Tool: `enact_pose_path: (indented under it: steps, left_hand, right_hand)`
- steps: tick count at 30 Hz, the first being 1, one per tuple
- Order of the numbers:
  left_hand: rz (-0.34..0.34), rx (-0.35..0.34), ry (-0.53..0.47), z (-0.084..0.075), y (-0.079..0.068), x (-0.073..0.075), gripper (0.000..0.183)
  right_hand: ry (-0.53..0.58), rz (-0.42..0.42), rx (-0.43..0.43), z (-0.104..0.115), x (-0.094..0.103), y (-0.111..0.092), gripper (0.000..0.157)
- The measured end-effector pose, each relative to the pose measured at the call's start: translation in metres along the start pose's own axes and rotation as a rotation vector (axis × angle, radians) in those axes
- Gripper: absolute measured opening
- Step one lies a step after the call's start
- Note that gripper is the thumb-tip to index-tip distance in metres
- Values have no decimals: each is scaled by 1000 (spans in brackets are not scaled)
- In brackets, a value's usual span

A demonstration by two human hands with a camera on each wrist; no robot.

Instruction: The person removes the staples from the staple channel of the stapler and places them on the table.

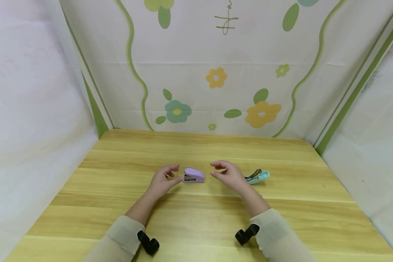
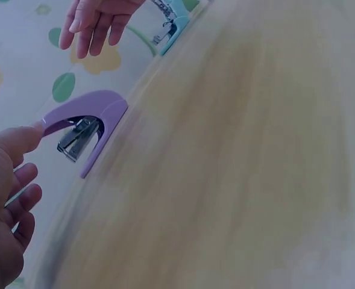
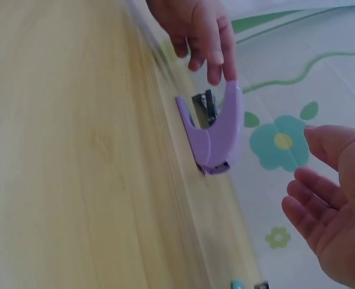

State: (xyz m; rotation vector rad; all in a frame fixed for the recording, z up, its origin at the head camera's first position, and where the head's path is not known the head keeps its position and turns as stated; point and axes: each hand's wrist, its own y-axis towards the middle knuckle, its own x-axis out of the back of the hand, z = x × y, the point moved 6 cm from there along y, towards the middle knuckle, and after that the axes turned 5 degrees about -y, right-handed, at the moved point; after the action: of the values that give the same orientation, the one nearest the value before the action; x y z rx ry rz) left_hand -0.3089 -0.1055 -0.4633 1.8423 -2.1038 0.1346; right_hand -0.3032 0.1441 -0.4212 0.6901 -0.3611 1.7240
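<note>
A small purple stapler [image 1: 195,174] lies on the wooden table between the two hands, its front end facing left. In the left wrist view its top arm stands raised from the base, with the metal staple part in the gap. My left hand [image 1: 161,182] is at that front end; the thumb tip meets or nearly meets the raised arm, and the other fingers bend loosely around air. My right hand [image 1: 230,177] hovers right of the stapler, apart from it, fingers loosely spread and holding nothing. Beyond that hand lies a teal stapler [image 1: 263,177], spread wide, partly hidden by the hand.
The wooden table [image 1: 196,218] runs back to a white cloth wall [image 1: 190,72] printed with flowers. More white cloth [image 1: 29,127] hangs along both sides. Black devices [image 1: 149,243] sit on both cuffs.
</note>
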Motion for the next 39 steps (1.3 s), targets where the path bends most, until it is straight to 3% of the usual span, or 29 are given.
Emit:
enact_pose_path:
  steps: [6,17,32,39]
  left_hand:
    - [30,43,31,14,9,-10,42]
    - [30,54,208,16,14,-18,26]
    - [13,43,246,14,14,-18,18]
    - [17,39,255,11,13,-16,17]
  right_hand:
    - [-42,19,9,8,-20,12,36]
    - [-182,113,59,27,-48,30,37]
    - [-378,154,121,34,-68,41,47]
    - [-440,136,150,39,-70,38,39]
